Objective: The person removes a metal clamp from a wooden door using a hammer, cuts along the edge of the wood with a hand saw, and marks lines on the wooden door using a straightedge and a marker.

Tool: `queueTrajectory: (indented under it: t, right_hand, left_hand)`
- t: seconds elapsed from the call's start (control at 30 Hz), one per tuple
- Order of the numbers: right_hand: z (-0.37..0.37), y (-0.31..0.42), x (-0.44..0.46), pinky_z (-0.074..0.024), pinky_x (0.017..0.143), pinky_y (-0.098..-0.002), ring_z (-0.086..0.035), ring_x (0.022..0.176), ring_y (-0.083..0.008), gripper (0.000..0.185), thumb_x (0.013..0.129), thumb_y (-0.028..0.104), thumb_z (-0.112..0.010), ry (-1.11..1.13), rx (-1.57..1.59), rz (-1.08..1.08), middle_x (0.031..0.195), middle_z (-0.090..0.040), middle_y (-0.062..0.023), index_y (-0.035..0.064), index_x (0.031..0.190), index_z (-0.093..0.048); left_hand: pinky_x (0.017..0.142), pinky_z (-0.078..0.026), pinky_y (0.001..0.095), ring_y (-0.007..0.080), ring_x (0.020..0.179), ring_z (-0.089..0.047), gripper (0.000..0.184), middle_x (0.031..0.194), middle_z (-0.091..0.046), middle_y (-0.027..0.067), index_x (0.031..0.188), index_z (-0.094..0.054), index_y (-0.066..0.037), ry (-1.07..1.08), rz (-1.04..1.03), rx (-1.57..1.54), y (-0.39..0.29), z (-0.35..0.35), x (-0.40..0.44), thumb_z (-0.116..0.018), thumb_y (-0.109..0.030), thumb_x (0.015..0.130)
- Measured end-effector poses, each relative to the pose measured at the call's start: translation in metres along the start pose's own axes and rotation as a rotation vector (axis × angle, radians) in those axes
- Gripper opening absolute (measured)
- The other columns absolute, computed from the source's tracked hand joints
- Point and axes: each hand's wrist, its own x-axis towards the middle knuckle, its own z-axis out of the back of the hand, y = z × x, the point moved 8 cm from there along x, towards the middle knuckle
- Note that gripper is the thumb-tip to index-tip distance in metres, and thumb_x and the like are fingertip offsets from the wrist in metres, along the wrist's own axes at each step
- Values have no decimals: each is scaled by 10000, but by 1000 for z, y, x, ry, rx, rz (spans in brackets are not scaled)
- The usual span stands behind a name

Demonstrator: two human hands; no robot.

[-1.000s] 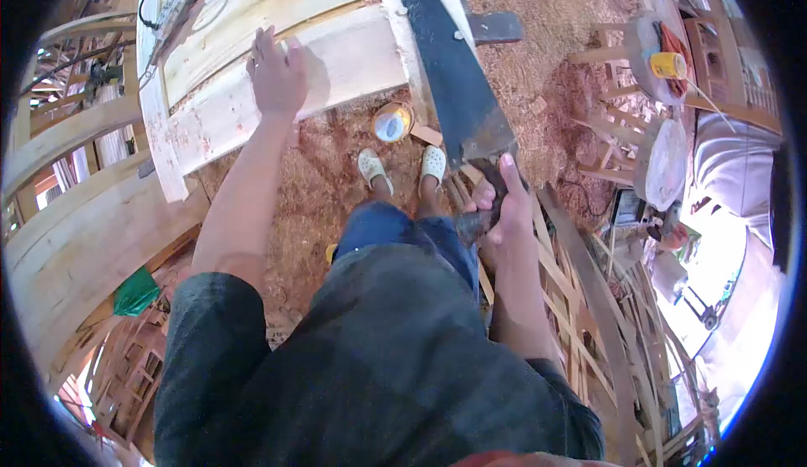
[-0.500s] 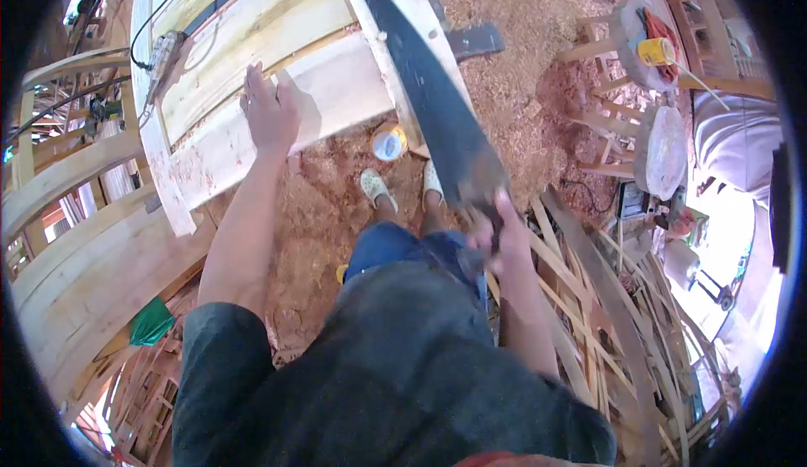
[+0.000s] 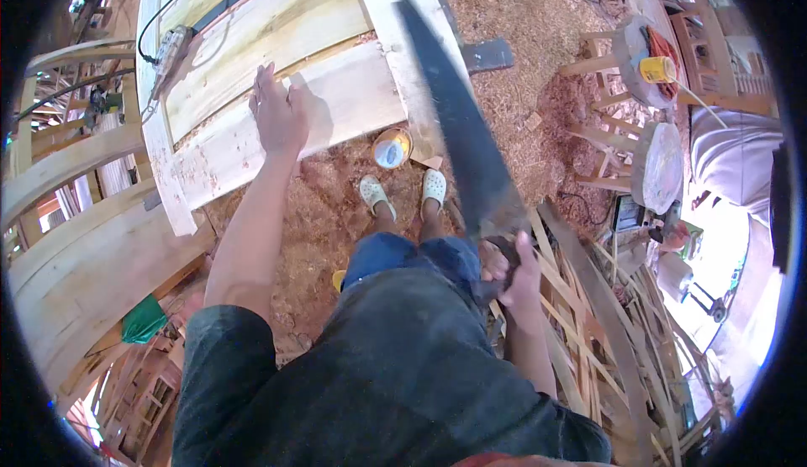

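Observation:
My right hand (image 3: 510,269) is wrapped around the dark handle of a handsaw (image 3: 458,122). The saw's long dark blade points up and away from me, passing over the right-hand edge piece of a pale wooden panel (image 3: 336,89). Whether the teeth touch the wood, I cannot tell. My left hand (image 3: 280,118) lies on the panel's near board with its fingers stretched out and nothing in them. To its left, a power tool (image 3: 172,51) with a black cord rests on the panel.
On the sawdust-covered floor, a small bucket (image 3: 392,149) stands by my feet. Two stools (image 3: 660,164) are on the right, with a yellow cup (image 3: 658,69) on the farther one. Thin wood strips (image 3: 588,332) are heaped at lower right; a large wooden piece (image 3: 109,257) lies left.
My right hand has drawn the saw back toward me and slightly right. My left hand stays at the same part of the panel. My right shoe has come into fuller view.

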Motion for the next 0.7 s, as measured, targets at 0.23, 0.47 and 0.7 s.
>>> queueTrajectory:
  t: [0.23,0.47,0.7]
  right_hand:
    - [18,67,-8,-475,614,-368,-466,570,-149,473,1036,540,-564,-199,79,326,635,-468,-8,71,1017,-630]
    - [32,107,-43,-479,616,-372,-492,582,-173,393,1030,461,-620,-218,11,562,658,-504,-24,68,1035,-601]
    - [52,131,-61,-448,618,-356,-479,621,-149,292,1005,316,-667,-264,-13,579,689,-491,-17,39,970,-586]
  left_hand:
    - [1223,-203,578,386,1534,-289,652,1637,-338,224,1549,-343,-30,-39,-59,151,-12,-18,-5,-515,-367,1018]
    - [1124,-427,457,346,1369,-523,599,1520,-501,182,1415,-555,-112,488,-461,-722,-291,-49,-46,-660,-416,909]
    - [1171,-385,467,305,1346,-562,549,1457,-604,103,1513,-505,-241,246,-551,-510,-291,1,-116,-601,-319,978]
